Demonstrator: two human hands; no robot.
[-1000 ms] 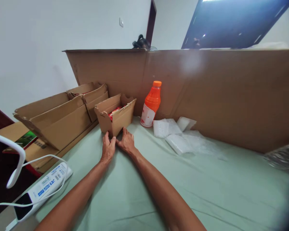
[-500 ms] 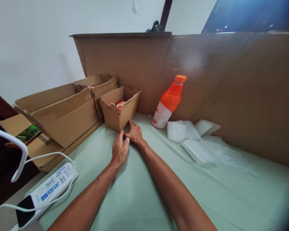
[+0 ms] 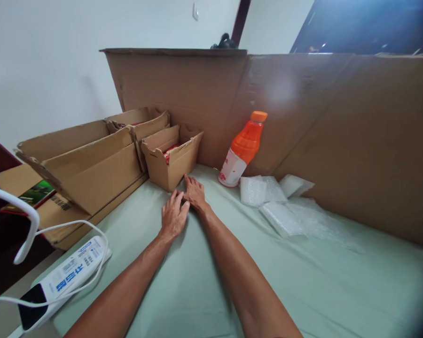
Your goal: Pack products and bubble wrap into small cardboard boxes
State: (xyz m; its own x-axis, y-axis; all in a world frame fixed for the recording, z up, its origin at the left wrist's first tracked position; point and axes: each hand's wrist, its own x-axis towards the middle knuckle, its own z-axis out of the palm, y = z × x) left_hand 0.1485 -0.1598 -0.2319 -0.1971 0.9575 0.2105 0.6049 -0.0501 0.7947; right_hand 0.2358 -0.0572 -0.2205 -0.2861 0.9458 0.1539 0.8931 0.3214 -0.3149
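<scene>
My left hand (image 3: 174, 217) lies low over the green cloth, just in front of the small cardboard box (image 3: 179, 168). Its fingers are stretched out and apart, holding nothing that I can see. Close beside it, my right hand (image 3: 194, 192) rests palm down by the box's lower front edge, fingers extended. The two hands meet or overlap near their thumbs. Whether the fingertips touch the box I cannot tell. Inside the open-topped box, some red packaging (image 3: 169, 154) shows. To the right, an orange bottle (image 3: 245, 148) with a white label leans against the cardboard wall.
Larger open cardboard boxes (image 3: 102, 183) stand at the left. Bubble wrap (image 3: 285, 213) lies on the green cloth (image 3: 324, 291) at the right. A white power strip (image 3: 68, 277) with a cable sits at front left. A tall cardboard wall (image 3: 356, 141) closes off the back.
The view has shifted slightly, moving the scene a little left. My left fingers have drawn back slightly from the small box's corner and look more spread. The bottle and bubble wrap stay in place.
</scene>
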